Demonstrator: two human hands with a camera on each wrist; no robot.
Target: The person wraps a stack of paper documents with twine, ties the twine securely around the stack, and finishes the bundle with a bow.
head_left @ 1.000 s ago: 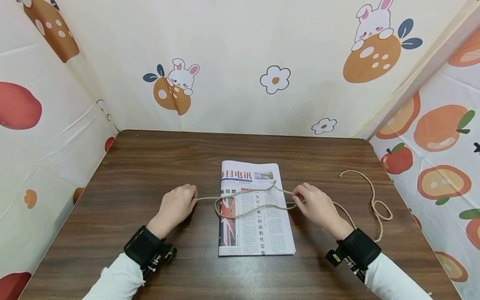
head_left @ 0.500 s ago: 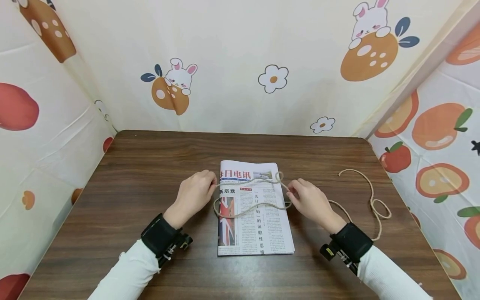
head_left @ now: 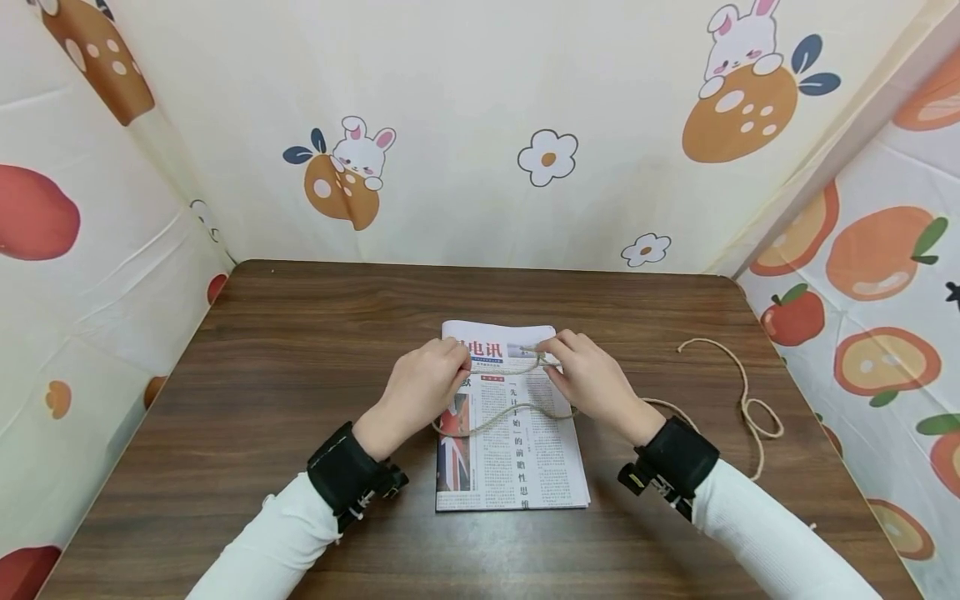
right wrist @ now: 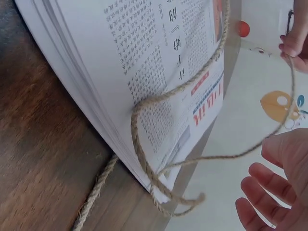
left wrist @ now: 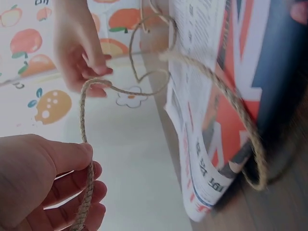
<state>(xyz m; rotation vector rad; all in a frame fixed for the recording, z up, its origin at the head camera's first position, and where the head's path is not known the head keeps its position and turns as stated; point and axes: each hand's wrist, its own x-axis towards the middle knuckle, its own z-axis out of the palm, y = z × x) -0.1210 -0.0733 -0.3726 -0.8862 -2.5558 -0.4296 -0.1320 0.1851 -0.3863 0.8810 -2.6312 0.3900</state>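
A folded stack of newspaper [head_left: 543, 475] lies on the table, with a thin twine rope [head_left: 525, 406] looped across its top. My left hand [head_left: 423, 379] is over the stack's upper left edge; in the left wrist view its thumb and fingers pinch the rope [left wrist: 83, 115]. Above the upper right part is my right hand [head_left: 600, 383]. In the right wrist view its fingers [right wrist: 262, 185] are apart and loosely bent, the thumb close to a strand, gripping nothing. A short rope end [right wrist: 197, 198] sticks up from a loop near the newspaper's corner.
The rope's long tail [head_left: 750, 408] curls over the brown wooden table [head_left: 360, 300] at the right. Printed cloth walls [head_left: 465, 167] stand behind the table and at both sides. Black wrist-worn cameras [head_left: 352, 475] sit on both wrists.
My left hand has moved right and slightly up, over the newspaper's edge, still pinching the rope. From the right edge, my right hand has come up and left, and its fingers have spread from the rope.
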